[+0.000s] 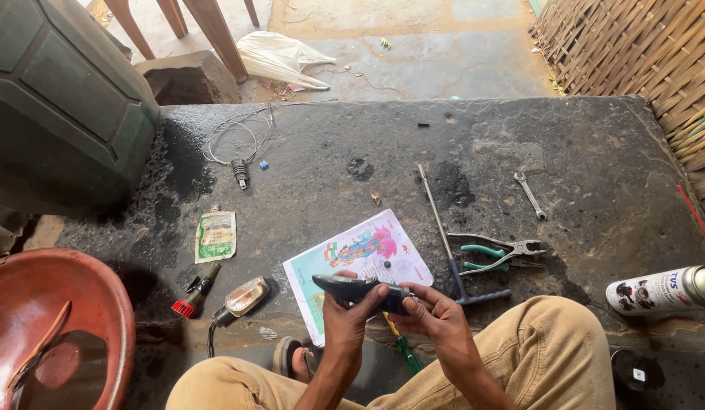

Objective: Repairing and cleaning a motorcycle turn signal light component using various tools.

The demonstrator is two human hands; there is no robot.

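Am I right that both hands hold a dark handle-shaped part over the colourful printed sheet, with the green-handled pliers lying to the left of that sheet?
Not quite. The head view shows the pliers to the right of the printed sheet, not left. The left hand and right hand do hold the dark part over it.

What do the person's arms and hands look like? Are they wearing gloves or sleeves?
No gloves and no sleeves show. Both the left hand and the right hand are bare, and so are the forearms right down to the bottom of the picture. No watch, ring or wristband shows. The fingers look a little smudged with dark grime.
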